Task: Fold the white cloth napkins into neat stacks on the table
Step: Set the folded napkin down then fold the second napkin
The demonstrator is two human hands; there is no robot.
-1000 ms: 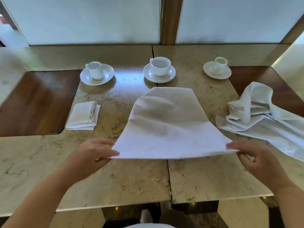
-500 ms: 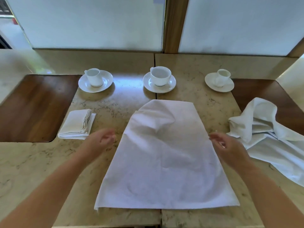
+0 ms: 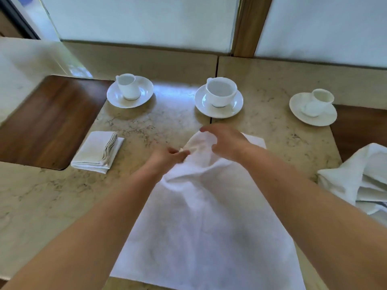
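Just short of the middle cup and saucer, my left grip pinches the spread napkin's far edge; my right grip clutches it too. Next: draw that edge toward me, halving it on the counter.

Soft daylight comes through the pale window panels at the far edge and lays a bluish-white glare on the marble table between the left and middle saucers, while each saucer casts a faint shadow toward the near edge. The scene is bright and even, without hard shadows. The wide lens bends the table's far edge and the window frame near the corners, and the whole picture is slightly soft, with the two hands smeared by motion blur.
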